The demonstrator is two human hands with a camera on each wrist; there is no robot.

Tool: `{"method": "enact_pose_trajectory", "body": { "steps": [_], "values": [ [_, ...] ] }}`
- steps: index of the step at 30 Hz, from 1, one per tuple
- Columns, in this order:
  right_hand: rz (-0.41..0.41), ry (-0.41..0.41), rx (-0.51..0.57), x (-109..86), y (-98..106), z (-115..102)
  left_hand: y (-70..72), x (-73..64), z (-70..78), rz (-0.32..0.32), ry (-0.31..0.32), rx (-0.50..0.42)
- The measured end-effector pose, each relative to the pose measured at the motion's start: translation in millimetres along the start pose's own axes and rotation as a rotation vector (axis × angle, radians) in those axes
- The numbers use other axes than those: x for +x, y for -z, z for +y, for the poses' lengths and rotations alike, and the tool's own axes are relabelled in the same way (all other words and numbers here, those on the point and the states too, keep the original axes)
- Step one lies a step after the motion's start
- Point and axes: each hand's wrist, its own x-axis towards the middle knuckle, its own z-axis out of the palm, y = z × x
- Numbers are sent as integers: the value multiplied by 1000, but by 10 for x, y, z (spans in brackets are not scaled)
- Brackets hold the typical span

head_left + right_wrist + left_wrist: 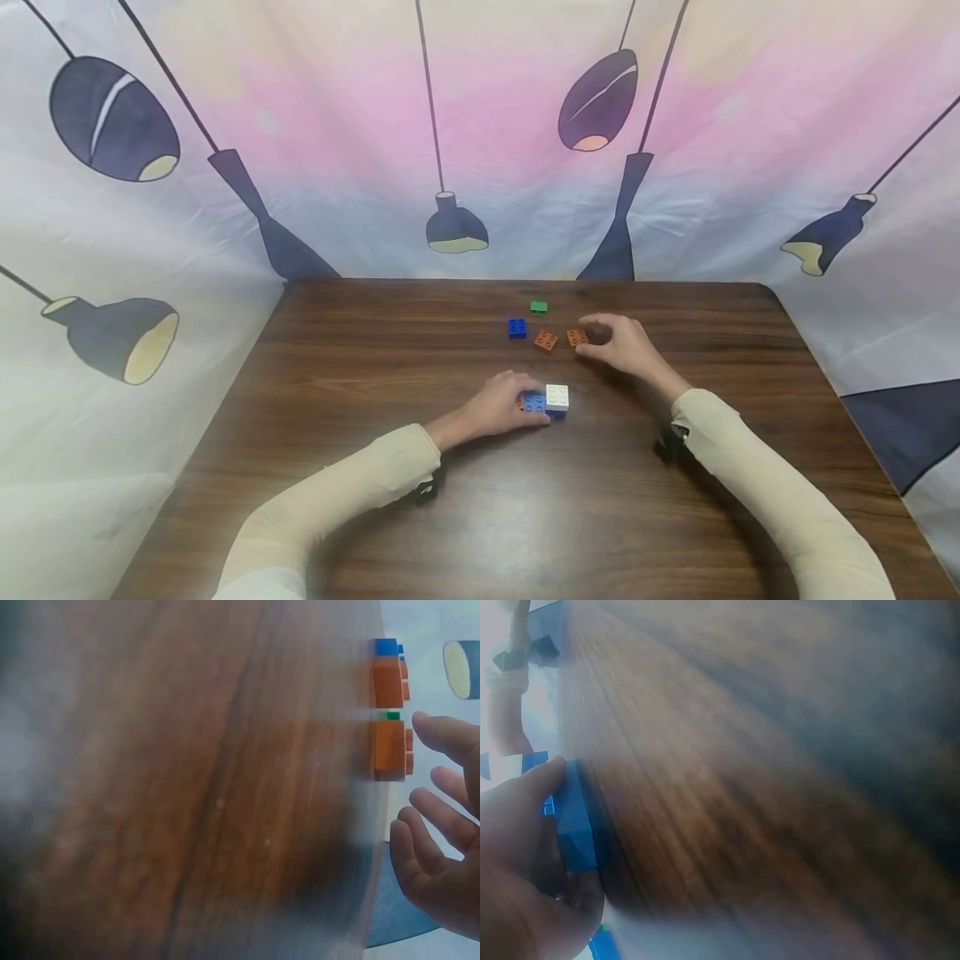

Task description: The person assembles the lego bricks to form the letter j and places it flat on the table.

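Observation:
Near the middle of the table, my left hand (495, 404) grips a group of joined toy bricks between thumb and fingers. A light blue brick (534, 403) shows between the fingertips, with a white brick (557, 395) on darker blue at its right and a bit of orange beside the palm. In the left wrist view the thumb presses the blue brick (574, 817). Farther back, my right hand (622, 343) reaches with thumb and fingers spread about an orange brick (576, 337). The right wrist view shows a gap between those fingers and the orange brick (389, 750).
Left of the right hand lie a second orange brick (546, 340), a dark blue brick (517, 328) and a small green brick (538, 307). Behind the wooden table (375, 333) hangs a cloth backdrop (352, 167) printed with lamps.

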Motion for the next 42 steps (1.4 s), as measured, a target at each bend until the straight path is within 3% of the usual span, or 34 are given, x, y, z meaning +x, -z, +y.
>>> {"method": "enact_pose_trajectory", "body": {
  "steps": [17, 42],
  "values": [
    [-60, -37, -19, 136, -69, 45, 4, -6, 19, -10, 18, -7],
    [-11, -65, -30, 110, -40, 19, 11, -2, 12, -30, 30, -15]
  ]
}}
